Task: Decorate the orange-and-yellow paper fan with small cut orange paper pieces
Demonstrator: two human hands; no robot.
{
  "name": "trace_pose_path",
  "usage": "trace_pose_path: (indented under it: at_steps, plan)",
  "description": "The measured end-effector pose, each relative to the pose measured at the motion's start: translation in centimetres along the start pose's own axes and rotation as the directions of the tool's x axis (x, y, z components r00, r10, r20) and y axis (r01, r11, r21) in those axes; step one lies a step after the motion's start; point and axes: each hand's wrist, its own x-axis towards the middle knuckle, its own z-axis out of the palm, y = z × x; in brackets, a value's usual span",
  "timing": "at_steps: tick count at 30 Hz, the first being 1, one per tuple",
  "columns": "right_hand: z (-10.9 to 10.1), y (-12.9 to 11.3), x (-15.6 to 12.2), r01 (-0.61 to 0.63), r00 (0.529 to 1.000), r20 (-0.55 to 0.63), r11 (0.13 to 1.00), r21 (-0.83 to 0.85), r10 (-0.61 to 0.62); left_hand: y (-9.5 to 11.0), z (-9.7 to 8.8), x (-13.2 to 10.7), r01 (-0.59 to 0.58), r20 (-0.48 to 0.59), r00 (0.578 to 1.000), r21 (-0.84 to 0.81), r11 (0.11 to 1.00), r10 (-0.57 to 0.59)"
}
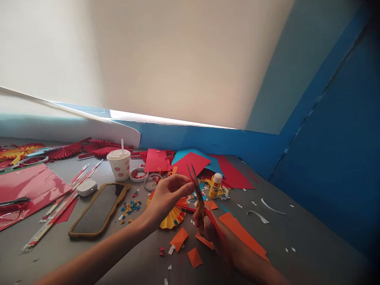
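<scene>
right hand (pixel 219 241) — closed on red-handled scissors (pixel 199 194) | left hand (pixel 168 198) — pinched narrow, just beside the blades | orange paper (pixel 242 233) by right hand

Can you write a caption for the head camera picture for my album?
Right hand holds red-handled scissors near the left hand, above orange paper scraps.

**Left Hand (pixel 168 196) Pinched, Right Hand (pixel 215 241) Curled**

Left forearm (pixel 97 251) angling in from the lower left, wrist (pixel 147 221) bent, fingertips (pixel 185 187) drawn toward the thumb. Right hand just beside it, low, fingers (pixel 204 233) wrapped tight, right forearm (pixel 255 273) leaving frame at the lower right.
</scene>
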Motion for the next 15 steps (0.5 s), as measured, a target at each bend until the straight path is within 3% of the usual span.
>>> trace_pose_path:
  at_steps: [8, 15]
  plan:
    - [0.8, -2.1, -0.2, -0.004, 1.0, 0.001, 0.999, 0.041, 0.003, -0.3, -0.3, 0.1, -0.022, -0.021, 1.0, 0.028, 0.999, 0.022]
    - [-0.6, -2.1, -0.7, 0.022, 0.998, 0.063, 0.998, -0.054, -0.019, -0.4, -0.7, 0.3, -0.053, -0.02, 0.998, 0.034, 0.998, 0.054]
